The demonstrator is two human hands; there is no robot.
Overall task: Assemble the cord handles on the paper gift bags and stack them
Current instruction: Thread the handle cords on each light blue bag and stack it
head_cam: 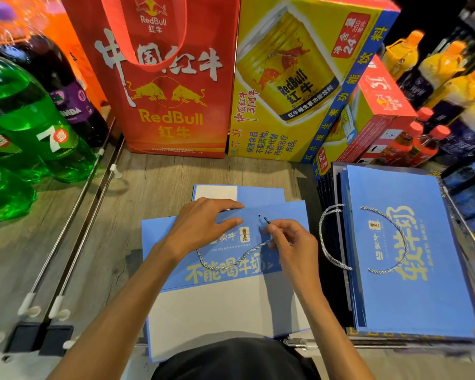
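A flat blue paper gift bag (285, 212) with yellow lettering lies on the wooden shelf in front of me. My left hand (200, 223) presses on its upper edge, fingers fairly straight. My right hand (288, 237) pinches the dark tip of a silver-white cord (231, 263) just below a small hole (259, 215) in the bag. The cord loops across the bag under my left wrist. To the right lies a stack of blue bags (412, 297) with cord handles fitted.
A red RedBull bag (173, 111) and a yellow RedBull carton (291, 78) stand behind. Green soda bottles (25, 127) lie left of metal divider rails (74, 215). Red boxes and bottles (422, 111) crowd the right. Another blue bag (261, 192) lies under the worked one.
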